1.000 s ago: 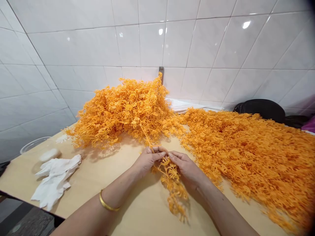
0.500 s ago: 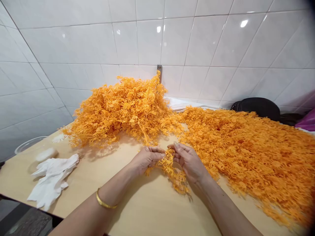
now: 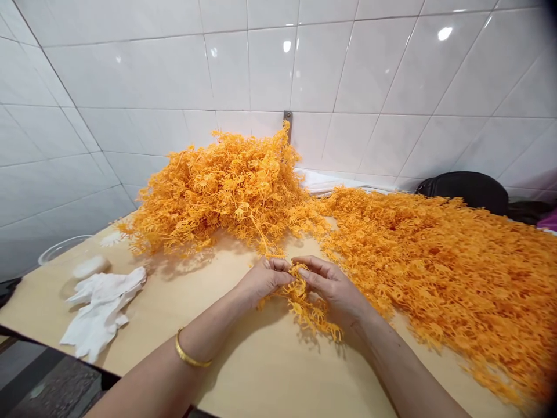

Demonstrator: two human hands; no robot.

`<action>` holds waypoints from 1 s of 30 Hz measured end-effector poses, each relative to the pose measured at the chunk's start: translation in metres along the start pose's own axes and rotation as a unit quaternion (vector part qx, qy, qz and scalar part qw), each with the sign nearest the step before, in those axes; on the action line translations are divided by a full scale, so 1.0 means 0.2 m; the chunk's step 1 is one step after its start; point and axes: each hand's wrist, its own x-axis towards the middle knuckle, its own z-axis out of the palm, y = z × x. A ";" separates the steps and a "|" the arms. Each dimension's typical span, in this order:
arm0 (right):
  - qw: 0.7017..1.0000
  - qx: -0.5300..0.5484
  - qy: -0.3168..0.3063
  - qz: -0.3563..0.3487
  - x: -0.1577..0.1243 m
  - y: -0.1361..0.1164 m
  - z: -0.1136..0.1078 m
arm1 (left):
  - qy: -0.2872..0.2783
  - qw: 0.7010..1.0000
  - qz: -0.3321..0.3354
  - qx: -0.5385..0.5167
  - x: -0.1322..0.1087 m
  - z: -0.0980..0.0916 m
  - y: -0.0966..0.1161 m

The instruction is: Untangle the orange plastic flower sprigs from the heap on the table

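Between my left hand (image 3: 265,280) and my right hand (image 3: 333,284) hangs a short orange plastic sprig (image 3: 304,305) with many tiny branches. Both hands pinch it at the top, their fingertips nearly meeting. A gold bangle (image 3: 192,354) circles my left wrist. Beyond the hands rises a heaped mound of the same orange sprigs (image 3: 226,194). A wide, flat layer of them (image 3: 439,278) spreads to the right, close to my right hand. Both lie on a pale wooden tabletop (image 3: 261,366).
White crumpled gloves (image 3: 103,307) and a small white lump (image 3: 90,267) lie at the left, with a glass bowl (image 3: 64,249) behind them. White tiles (image 3: 278,69) form the wall. A black bag (image 3: 463,190) sits at the back right. The table's edge runs along the lower left.
The sprig between my hands hangs shorter than before, its lower end drawn up. My hands sit slightly closer together and have shifted their grip on it.
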 end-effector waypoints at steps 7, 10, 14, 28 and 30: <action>1.000 -0.004 -0.001 -0.009 0.01 0.01 0.00 | 0.040 0.996 -0.004 -0.083 0.01 0.00 0.00; 1.000 -0.012 0.007 -0.002 0.01 0.00 -0.01 | 0.046 0.996 0.001 -0.074 0.02 -0.02 0.00; 0.999 0.000 0.029 -0.018 0.01 -0.01 -0.01 | 0.037 0.998 0.011 -0.050 0.02 -0.03 -0.01; 0.969 -0.103 0.178 -0.133 0.04 0.03 -0.01 | 0.017 1.000 -0.019 0.008 0.01 -0.01 -0.01; 0.951 -0.147 0.213 -0.170 0.04 0.02 -0.03 | 0.010 0.999 -0.021 0.025 0.01 -0.01 -0.01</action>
